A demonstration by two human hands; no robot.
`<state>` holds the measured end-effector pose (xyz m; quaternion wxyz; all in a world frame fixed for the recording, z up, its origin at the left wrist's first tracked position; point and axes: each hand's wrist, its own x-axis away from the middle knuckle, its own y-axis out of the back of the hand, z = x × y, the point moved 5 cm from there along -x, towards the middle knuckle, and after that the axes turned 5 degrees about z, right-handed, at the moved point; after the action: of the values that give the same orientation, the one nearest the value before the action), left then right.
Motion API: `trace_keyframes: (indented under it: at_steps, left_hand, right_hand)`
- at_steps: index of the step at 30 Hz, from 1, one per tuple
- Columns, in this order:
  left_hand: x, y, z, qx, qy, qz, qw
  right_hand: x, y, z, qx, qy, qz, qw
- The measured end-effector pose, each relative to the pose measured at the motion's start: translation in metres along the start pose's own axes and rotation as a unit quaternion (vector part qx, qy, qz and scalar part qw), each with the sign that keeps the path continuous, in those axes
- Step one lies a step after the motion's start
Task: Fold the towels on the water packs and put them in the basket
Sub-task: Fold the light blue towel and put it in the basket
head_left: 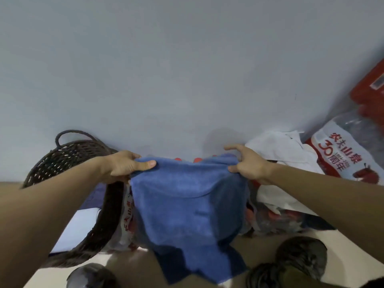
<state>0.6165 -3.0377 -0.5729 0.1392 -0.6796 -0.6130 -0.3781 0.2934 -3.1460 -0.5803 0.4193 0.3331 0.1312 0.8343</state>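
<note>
Step in hand: folding 1 blue towel (187, 206) over the water packs (340, 156), judged from how it lies.
Towel position: draped over the centre pack, far edge raised, near end hanging toward the floor.
Left hand (124, 166): grip closed on the far-left corner, thumb on top.
Right hand (246, 163): grip pinching the far-right corner, index finger lifted.
Basket (68, 161): just left of the towel, a pale cloth already inside.
White towels (284, 152): heaped to the right, waiting.
Doing it well: keep both corners level and taut, bring the far edge squarely onto the near edge, smooth before halving.
</note>
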Motion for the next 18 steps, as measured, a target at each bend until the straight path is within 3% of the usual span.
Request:
trace_keyframes:
  at_steps: [3,5,12,18]
  left_hand:
    - [-0.030,0.003,0.010,-0.040,-0.041,-0.165,0.985]
    - [-0.043,0.004,0.017,-0.065,-0.044,-0.226,0.971]
    - [-0.058,-0.005,0.028,-0.098,-0.112,-0.260,0.954]
    - [-0.062,-0.019,0.027,-0.072,-0.104,-0.343,0.931]
  right_hand:
    - [-0.024,-0.008,-0.005,0.028,0.036,-0.005,0.999]
    - [-0.032,-0.013,-0.011,0.049,0.044,-0.017,0.998]
    - [-0.035,-0.025,-0.026,0.140,0.100,-0.126,0.977]
    - [-0.046,-0.035,-0.033,0.141,0.007,-0.144,0.979]
